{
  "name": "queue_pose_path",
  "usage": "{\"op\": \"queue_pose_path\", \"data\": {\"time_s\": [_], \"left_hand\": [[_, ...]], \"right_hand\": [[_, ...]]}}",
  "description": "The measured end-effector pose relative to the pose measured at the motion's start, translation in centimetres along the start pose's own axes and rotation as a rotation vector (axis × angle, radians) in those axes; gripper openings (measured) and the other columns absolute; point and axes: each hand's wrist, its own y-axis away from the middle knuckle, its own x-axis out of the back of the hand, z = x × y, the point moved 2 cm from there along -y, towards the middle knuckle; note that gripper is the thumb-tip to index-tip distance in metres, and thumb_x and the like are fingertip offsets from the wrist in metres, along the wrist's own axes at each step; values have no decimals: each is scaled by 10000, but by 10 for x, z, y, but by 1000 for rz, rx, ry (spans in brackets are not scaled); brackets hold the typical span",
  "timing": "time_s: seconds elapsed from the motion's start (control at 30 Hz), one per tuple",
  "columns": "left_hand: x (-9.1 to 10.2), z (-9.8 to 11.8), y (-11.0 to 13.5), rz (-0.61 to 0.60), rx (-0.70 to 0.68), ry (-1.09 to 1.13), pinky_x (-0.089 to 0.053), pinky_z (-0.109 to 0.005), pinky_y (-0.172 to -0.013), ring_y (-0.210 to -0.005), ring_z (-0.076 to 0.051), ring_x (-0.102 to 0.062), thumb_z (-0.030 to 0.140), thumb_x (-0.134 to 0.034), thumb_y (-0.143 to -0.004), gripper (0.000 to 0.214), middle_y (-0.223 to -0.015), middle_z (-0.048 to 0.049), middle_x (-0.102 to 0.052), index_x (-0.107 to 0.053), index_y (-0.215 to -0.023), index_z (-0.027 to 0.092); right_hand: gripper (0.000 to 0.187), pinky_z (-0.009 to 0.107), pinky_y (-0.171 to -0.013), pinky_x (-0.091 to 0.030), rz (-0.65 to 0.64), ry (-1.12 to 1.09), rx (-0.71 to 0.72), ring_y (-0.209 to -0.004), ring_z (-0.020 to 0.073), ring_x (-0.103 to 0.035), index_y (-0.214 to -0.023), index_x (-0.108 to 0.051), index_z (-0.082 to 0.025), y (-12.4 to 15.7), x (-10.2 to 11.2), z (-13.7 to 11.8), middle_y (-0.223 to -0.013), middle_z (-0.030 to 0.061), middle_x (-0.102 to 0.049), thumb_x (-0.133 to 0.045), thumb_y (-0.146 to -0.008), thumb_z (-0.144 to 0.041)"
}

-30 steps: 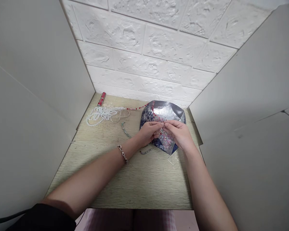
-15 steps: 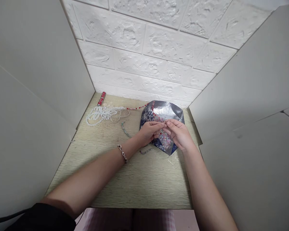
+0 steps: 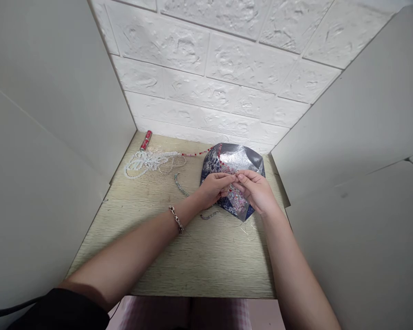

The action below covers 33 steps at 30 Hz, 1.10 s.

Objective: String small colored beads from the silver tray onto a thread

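Note:
My left hand (image 3: 214, 187) and my right hand (image 3: 256, 188) meet fingertip to fingertip above an open dark-blue pouch with a silvery lining (image 3: 242, 156). Both are closed in a pinch, thumb against finger. What lies between the fingertips is too small to make out. Loose pink, white and red beads (image 3: 237, 199) fill the pouch below my hands. A strand of red beads (image 3: 206, 151) runs over the pouch's far left edge and down inside toward my fingers. Grey-green bead strands (image 3: 181, 185) lie beside and partly under my left hand.
White bead strands (image 3: 137, 167) lie bunched on the wooden tabletop (image 3: 199, 261) at the back left, next to a small red cylinder (image 3: 146, 140). Thin clear threads (image 3: 249, 231) lie near the pouch. A white brick-patterned wall (image 3: 206, 82) and side panels enclose the table.
My hands keep the same pinch over the pouch, with hardly any visible movement. The whole view has shifted very slightly.

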Motion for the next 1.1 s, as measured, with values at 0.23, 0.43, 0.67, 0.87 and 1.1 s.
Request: {"op": "queue_pose_path", "data": {"time_s": [0.23,0.43,0.67,0.87,1.1], "left_hand": [[-2,2,1,15,0,11,-201,-182,-404,-398,-10,-266,275,-646,-647,205,-433,87,-321,-522,-605,118],[-3,2,1,24,1,17,-206,-176,-396,-382,-10,-274,241,-620,-659,183,-416,86,-322,-505,-587,120],[-3,2,1,48,4,26,-196,-178,-389,-374,-11,-267,227,-626,-646,165,-411,86,-318,-515,-586,120],[-4,3,2,63,6,50,-188,-178,-393,-392,-13,-272,250,-656,-632,168,-425,81,-335,-563,-640,111],[-4,4,3,65,20,41,-171,-178,-369,-365,-7,-221,257,-660,-627,172,-414,97,-301,-570,-661,114]], "right_hand": [[191,216,-744,-479,1,17,5,-674,74,-571,-667,-655,-204,-1,-1,1,-655,-32,-617,-757,-543,-307],[188,234,-764,-476,1,54,12,-677,76,-568,-663,-649,-210,-1,1,1,-661,-36,-619,-749,-546,-317],[134,266,-784,-484,7,128,69,-714,99,-583,-705,-663,-222,-2,3,4,-693,-21,-636,-717,-608,-297],[140,254,-757,-499,47,74,80,-683,96,-586,-686,-658,-205,0,2,2,-661,-20,-629,-726,-596,-288],[183,208,-738,-501,79,14,80,-693,78,-589,-670,-657,-197,-1,1,3,-681,-28,-635,-755,-552,-297]]}}
